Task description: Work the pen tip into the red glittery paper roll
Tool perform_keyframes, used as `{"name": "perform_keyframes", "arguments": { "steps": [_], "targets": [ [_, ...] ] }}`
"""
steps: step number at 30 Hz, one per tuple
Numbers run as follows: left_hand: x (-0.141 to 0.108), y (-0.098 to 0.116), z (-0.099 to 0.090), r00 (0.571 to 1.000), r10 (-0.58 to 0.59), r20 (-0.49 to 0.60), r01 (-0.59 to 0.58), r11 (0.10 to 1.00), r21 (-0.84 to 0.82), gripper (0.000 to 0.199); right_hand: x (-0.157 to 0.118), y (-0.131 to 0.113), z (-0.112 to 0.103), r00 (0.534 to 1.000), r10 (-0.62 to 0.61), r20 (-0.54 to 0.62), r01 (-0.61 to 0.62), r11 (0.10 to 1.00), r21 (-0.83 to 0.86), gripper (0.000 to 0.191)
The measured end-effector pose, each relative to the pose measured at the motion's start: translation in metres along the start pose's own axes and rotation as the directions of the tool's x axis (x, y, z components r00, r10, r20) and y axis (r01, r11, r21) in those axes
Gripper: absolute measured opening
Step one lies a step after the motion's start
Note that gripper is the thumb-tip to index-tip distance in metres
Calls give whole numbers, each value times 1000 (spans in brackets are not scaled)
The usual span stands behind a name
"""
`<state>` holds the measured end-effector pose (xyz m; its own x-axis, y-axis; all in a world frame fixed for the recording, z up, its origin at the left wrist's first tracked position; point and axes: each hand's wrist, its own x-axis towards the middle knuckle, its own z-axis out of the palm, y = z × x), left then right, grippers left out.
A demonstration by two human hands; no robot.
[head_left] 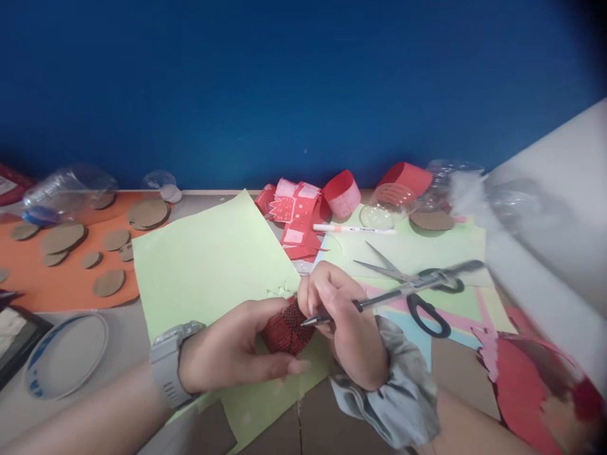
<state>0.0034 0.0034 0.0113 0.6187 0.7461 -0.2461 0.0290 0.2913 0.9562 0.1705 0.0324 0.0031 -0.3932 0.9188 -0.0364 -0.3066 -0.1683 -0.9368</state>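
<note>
My left hand (237, 344) wraps round a small red object with a dark criss-cross pattern (287, 328); its exact kind is not clear. In my right hand (344, 313) is a clear ballpoint pen (393, 292), its tip pointing left over the patterned surface. Whether the tip touches cannot be made out. Both hands are above a light green sheet of paper (203, 253). Just right of my right hand, black-handled scissors (424, 306) lie with blades parted on stacked coloured paper (469, 297).
Brown cardboard discs (64, 238) lie on orange paper (28, 278) at left, near a clear plastic bottle (71, 193). Red paper pieces (303, 218) and a white marker (353, 229) are at the back. A blue wall (303, 95) stands behind; a clear ring (66, 357) lies front left.
</note>
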Motion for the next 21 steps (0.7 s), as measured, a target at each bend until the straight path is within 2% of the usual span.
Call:
{"name": "perform_keyframes", "arguments": {
  "steps": [1, 5, 7, 10, 18, 21],
  "targets": [
    [0, -2, 0, 1000, 8, -12, -7, 999, 34, 16, 1, 0, -1, 999, 15, 37, -15, 1000, -18, 31],
    [2, -11, -1, 997, 66, -38, -63, 996, 65, 24, 10, 3, -2, 998, -52, 39, 54, 997, -56, 31],
    [4, -14, -1, 994, 109, -25, -107, 993, 54, 28, 15, 3, -1, 999, -37, 24, 39, 998, -55, 30],
    [4, -15, -2, 988, 140, -59, -132, 984, 122, 34, 21, 4, 0, 1000, -11, -1, 11, 1000, -12, 26],
    [-2, -8, -1, 963, 238, -127, -194, 939, 285, 37, 18, 4, 7, 998, -51, -44, 51, 999, -9, 24],
    [-1, -6, 0, 953, 266, -141, -211, 924, 319, 31, 19, 1, 6, 998, -60, -32, 59, 997, -40, 26]
  ]
}}
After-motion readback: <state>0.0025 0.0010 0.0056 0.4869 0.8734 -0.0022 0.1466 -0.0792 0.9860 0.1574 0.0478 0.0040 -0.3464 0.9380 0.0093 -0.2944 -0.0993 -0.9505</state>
